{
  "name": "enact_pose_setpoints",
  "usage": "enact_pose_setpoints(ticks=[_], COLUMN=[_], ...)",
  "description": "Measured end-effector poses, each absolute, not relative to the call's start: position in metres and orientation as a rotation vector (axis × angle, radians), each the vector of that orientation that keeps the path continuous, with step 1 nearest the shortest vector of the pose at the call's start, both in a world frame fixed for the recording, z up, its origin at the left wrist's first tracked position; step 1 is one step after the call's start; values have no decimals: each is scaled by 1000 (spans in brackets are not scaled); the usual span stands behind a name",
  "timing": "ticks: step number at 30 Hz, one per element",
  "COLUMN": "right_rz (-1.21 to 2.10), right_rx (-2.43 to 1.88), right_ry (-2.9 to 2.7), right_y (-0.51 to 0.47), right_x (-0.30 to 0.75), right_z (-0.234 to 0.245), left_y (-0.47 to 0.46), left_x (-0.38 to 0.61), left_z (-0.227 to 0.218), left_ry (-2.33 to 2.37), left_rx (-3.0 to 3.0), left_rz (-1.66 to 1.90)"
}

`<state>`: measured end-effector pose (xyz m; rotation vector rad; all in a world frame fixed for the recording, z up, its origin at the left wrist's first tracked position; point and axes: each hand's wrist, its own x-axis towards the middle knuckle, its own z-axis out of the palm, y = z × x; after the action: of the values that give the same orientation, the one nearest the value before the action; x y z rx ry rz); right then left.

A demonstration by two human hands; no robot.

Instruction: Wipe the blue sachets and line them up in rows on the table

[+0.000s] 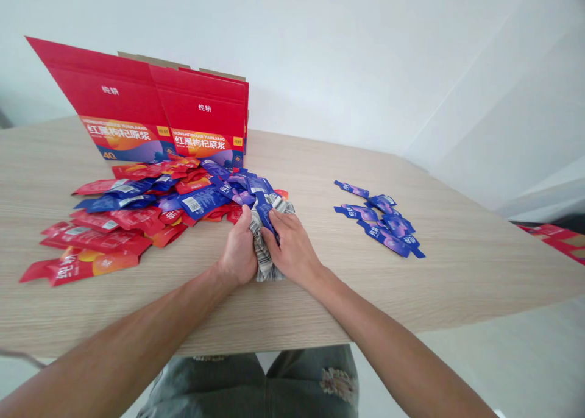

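Note:
Above the front part of the table, my two hands are together around a crumpled grey striped cloth [269, 270]. A slim blue sachet [264, 209] lies in the folds of the cloth, its upper end sticking out toward the pile. My left hand [241, 250] is closed on the cloth's left side, thumb up. From the right, my right hand [296, 246] presses its thumb on the sachet, with the fingers bent over the cloth. The palms hide the sachet's lower end. Just beyond and to the left lies a heap of red sachets [98, 238] and blue sachets [201, 203].
Red printed cartons [201, 95] stand upright behind the heap, near the white wall. On the right of the wooden table [457, 272] is a small group of blue sachets [388, 223]. Another red printed item [555, 238] shows at the far right edge.

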<state>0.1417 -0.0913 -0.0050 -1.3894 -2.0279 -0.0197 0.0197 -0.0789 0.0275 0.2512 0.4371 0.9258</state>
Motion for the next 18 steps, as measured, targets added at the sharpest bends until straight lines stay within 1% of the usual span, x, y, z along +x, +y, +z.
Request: enact_pose_setpoints(ticks=[6, 9, 11, 14, 16, 18], right_rz=[6, 169, 427, 845, 979, 1029], right_rx=[-1533, -1482, -1430, -1295, -1202, -1173], right_ry=[-2140, -2069, -1852, -1304, -1015, -888], right_y=[-113, -122, -122, -107, -87, -61], right_x=[132, 141, 151, 166, 171, 170], right_z=[12, 17, 21, 32, 42, 51], left_y=[-80, -80, -82, -85, -87, -88], left_x=[20, 20, 21, 24, 27, 29], left_z=[24, 24, 26, 28, 28, 27], left_ry=[454, 479, 489, 459, 454, 474], left_rx=[304, 300, 286, 272, 269, 262], left_rz=[923, 907, 871, 828, 813, 809])
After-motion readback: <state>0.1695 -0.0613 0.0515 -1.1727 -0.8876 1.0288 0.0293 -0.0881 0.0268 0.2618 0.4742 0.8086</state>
